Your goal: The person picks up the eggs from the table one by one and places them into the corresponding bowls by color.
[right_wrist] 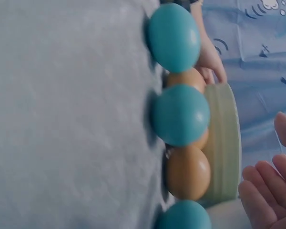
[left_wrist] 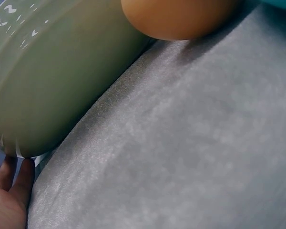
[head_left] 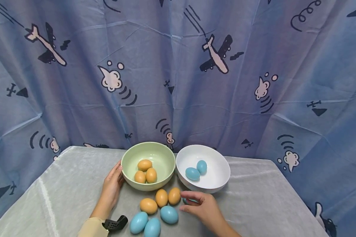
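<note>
On the left, a green bowl (head_left: 165, 157) holds three orange eggs (head_left: 151, 175). Against its left side rest the fingers of my left hand (head_left: 112, 186), seen at the bowl wall (left_wrist: 47, 90) in the left wrist view too. My right hand (head_left: 207, 208) is over the table in front of the white bowl (head_left: 216, 169), thumb and fingers apart. A blue egg (head_left: 190, 200) shows partly between them, the rest hidden behind the hand. In the right wrist view the right hand (right_wrist: 271, 191) has spread fingers and nothing in its grip.
Two blue eggs (head_left: 192, 173) lie in the white bowl, which stands beside the green one. Three orange eggs (head_left: 161, 197) and several blue eggs (head_left: 169, 215) lie on the grey cloth (head_left: 255, 197) before the bowls. A patterned blue curtain (head_left: 178, 65) hangs behind the table.
</note>
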Tool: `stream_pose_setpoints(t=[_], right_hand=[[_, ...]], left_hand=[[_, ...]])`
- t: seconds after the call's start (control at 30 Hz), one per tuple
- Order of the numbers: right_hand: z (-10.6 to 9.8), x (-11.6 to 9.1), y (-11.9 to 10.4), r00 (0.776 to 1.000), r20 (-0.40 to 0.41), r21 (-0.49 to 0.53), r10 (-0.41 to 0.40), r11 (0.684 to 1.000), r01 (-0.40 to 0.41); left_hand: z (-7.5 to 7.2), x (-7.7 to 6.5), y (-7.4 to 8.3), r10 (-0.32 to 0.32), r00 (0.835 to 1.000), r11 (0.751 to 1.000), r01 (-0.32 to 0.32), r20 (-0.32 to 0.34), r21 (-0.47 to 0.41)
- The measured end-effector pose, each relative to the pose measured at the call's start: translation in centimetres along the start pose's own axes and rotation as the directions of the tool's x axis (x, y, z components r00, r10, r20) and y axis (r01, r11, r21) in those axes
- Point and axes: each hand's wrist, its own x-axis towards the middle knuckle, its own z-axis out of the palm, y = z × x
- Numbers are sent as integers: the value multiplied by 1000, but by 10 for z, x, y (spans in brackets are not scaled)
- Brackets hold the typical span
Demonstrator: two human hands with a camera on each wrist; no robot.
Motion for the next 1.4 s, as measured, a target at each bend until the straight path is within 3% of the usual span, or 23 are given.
stream_pose_setpoints(t=[0.5,1.23,1.4], right_hand=[[15,-4,21,992,67,-31,105,994,-103],[25,-1,27,994,82,-91,74,994,-66],[27,0,28,990,103,-77,98,993,-90]], left_hand=[[1,0,0,-4,1000,1000,4,-9,-2],[-1,-2,1,-3,1000,1000,3,-6,12],[-1,-1,1,-4,1000,1000,4,-7,10]])
